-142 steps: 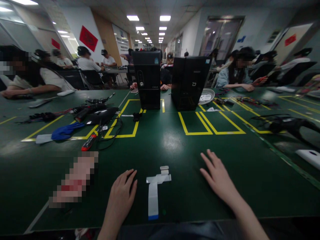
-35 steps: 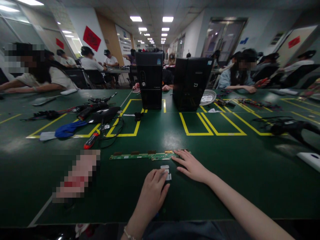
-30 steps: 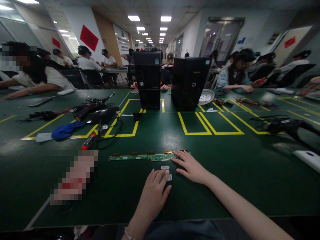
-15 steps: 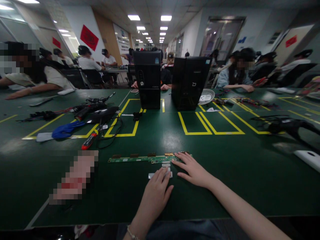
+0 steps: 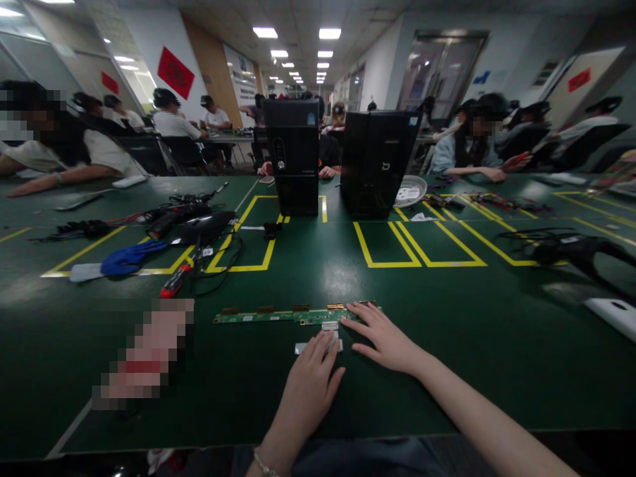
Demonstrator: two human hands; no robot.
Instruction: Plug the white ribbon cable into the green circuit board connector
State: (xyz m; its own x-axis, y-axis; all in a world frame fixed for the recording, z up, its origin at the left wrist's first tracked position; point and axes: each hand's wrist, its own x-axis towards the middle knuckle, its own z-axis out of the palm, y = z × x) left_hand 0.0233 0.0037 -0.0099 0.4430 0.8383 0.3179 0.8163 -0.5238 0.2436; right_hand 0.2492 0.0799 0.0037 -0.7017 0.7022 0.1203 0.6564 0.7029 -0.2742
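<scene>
A long, narrow green circuit board (image 5: 268, 318) lies flat on the table in front of me, with copper-coloured tabs along its far edge. My right hand (image 5: 385, 339) rests palm down on its right end, fingers spread, covering part of it. A pale flat strip (image 5: 328, 326), which looks like a ribbon cable, runs from the board's near edge toward me. My left hand (image 5: 311, 377) lies over this strip with fingers stretched out and thumb apart. A silvery end piece (image 5: 301, 348) shows beside the left fingertips; the rest is hidden under them.
Two black computer towers (image 5: 293, 159) stand on the green table (image 5: 447, 331), marked with yellow tape. At left lie a red-and-black screwdriver (image 5: 175, 281), a blue glove (image 5: 132, 257) and cables. A pixelated flat object (image 5: 149, 351) lies nearer. Black cables (image 5: 571, 248) are at right; people sit beyond.
Both hands, the board and the strip stay in place. The view shifts very slightly; a person at the far left has moved the head a little.
</scene>
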